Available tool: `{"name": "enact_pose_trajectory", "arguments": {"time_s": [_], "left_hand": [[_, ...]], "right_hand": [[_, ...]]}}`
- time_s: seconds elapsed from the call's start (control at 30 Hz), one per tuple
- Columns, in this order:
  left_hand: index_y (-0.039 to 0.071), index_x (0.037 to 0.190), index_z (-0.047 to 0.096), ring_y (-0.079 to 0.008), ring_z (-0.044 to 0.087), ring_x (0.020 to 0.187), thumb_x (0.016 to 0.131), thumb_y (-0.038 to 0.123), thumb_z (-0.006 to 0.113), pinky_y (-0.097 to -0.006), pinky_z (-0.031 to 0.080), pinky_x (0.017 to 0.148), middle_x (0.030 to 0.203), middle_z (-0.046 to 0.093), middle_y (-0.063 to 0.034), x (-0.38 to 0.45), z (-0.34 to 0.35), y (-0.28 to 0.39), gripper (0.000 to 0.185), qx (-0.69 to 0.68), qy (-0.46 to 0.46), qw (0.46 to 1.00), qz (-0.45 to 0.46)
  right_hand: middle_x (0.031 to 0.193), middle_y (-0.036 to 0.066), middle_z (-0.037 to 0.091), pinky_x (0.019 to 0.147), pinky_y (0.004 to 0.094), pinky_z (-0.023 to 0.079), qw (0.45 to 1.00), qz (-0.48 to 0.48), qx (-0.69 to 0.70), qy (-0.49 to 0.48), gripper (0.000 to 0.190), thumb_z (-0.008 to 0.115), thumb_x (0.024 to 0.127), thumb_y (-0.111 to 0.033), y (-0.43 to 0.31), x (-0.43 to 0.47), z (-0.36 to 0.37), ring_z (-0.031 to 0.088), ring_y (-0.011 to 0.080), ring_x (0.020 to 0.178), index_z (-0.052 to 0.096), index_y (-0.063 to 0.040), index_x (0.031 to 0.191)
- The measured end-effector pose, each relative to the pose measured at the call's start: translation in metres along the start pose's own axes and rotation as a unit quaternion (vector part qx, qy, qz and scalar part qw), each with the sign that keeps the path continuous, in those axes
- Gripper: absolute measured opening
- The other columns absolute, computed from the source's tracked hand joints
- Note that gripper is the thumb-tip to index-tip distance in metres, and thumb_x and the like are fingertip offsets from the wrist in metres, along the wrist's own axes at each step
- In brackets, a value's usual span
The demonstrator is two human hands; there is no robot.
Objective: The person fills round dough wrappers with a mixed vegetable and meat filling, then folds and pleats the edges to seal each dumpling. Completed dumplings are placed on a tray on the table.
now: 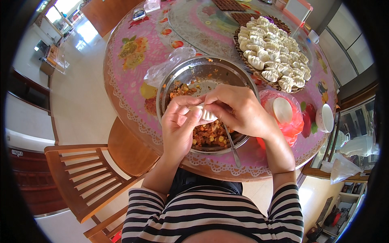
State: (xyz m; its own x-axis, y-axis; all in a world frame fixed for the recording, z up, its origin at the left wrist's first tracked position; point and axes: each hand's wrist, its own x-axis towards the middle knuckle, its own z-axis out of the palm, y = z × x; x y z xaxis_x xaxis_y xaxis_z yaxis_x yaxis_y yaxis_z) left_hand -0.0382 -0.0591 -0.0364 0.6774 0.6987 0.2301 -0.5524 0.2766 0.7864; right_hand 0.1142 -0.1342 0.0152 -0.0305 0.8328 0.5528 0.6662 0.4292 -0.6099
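Above a steel mixing bowl (240,70), both my hands hold one pleated dumpling (207,114). My left hand (182,121) supports it from the left, the thumb lying against its front. The fingers of my right hand (240,109) pinch its upper right edge. Chopped filling (209,133), orange-brown with yellow corn kernels, lies in the bowl and clings to its wall. A metal spoon (233,148) leans over the near rim, its handle pointing toward me. My hands hide the middle of the bowl and the far edge of the dumpling.
A woven tray (269,84) heaped with finished dumplings (270,51) stands at the back right. Right of the bowl are a red plastic bag (291,130) with a white bowl (282,110) on it, and another white bowl (324,118). A clear plastic bag (170,65) touches the bowl's left side. A wooden chair (91,176) stands left.
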Motion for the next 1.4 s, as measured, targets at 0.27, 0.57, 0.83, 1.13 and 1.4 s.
{"name": "enact_pose_trajectory", "arguments": {"time_s": [0.27, 0.57, 0.83, 1.13, 1.4], "left_hand": [[0.001, 0.103, 0.052, -0.0176, 0.063, 0.095, 0.094, 0.003, 0.054, -0.0330, 0.056, 0.081, 0.113, 0.060, -0.0154, 0.000, 0.005, 0.003, 0.010, -0.009, 0.011, 1.000, 0.006], [0.001, 0.102, 0.053, -0.0178, 0.063, 0.094, 0.094, 0.005, 0.054, -0.0329, 0.057, 0.080, 0.116, 0.060, -0.0175, 0.000, -0.004, -0.001, 0.009, 0.026, -0.012, 0.999, 0.015], [0.001, 0.099, 0.052, -0.0187, 0.062, 0.099, 0.093, 0.003, 0.054, -0.0314, 0.056, 0.082, 0.117, 0.059, -0.0193, 0.001, -0.006, -0.004, 0.006, 0.020, -0.020, 0.999, 0.040], [0.001, 0.098, 0.054, -0.0179, 0.061, 0.096, 0.095, 0.005, 0.052, -0.0321, 0.054, 0.080, 0.112, 0.060, -0.0157, 0.000, -0.004, 0.000, 0.005, 0.033, -0.015, 0.999, 0.022], [-0.001, 0.101, 0.056, -0.0170, 0.062, 0.097, 0.092, 0.004, 0.056, -0.0303, 0.053, 0.083, 0.115, 0.061, -0.0168, 0.000, -0.011, -0.005, 0.009, 0.002, -0.018, 1.000, 0.022]], "right_hand": [[0.083, 0.015, 0.060, 0.068, 0.0407, 0.048, 1.000, 0.003, 0.006, 0.002, 0.010, 0.064, 0.080, -0.002, -0.002, -0.001, 0.001, 0.060, 0.0346, 0.077, 0.059, 0.002, 0.088], [0.086, 0.016, 0.062, 0.070, 0.0400, 0.049, 1.000, 0.001, -0.001, -0.006, 0.013, 0.064, 0.081, -0.002, -0.001, 0.000, 0.001, 0.061, 0.0348, 0.080, 0.060, 0.002, 0.092], [0.088, 0.016, 0.062, 0.070, 0.0389, 0.050, 1.000, 0.006, 0.009, -0.008, 0.013, 0.065, 0.081, -0.003, -0.003, 0.001, 0.001, 0.062, 0.0344, 0.081, 0.059, 0.002, 0.092], [0.088, 0.016, 0.062, 0.069, 0.0387, 0.050, 1.000, 0.010, 0.007, -0.011, 0.013, 0.065, 0.082, -0.004, -0.004, 0.000, 0.001, 0.062, 0.0345, 0.080, 0.059, 0.002, 0.093], [0.084, 0.016, 0.061, 0.067, 0.0393, 0.050, 1.000, 0.003, 0.016, 0.015, 0.013, 0.064, 0.083, -0.004, -0.002, 0.000, 0.006, 0.061, 0.0344, 0.076, 0.058, 0.001, 0.093]]}}
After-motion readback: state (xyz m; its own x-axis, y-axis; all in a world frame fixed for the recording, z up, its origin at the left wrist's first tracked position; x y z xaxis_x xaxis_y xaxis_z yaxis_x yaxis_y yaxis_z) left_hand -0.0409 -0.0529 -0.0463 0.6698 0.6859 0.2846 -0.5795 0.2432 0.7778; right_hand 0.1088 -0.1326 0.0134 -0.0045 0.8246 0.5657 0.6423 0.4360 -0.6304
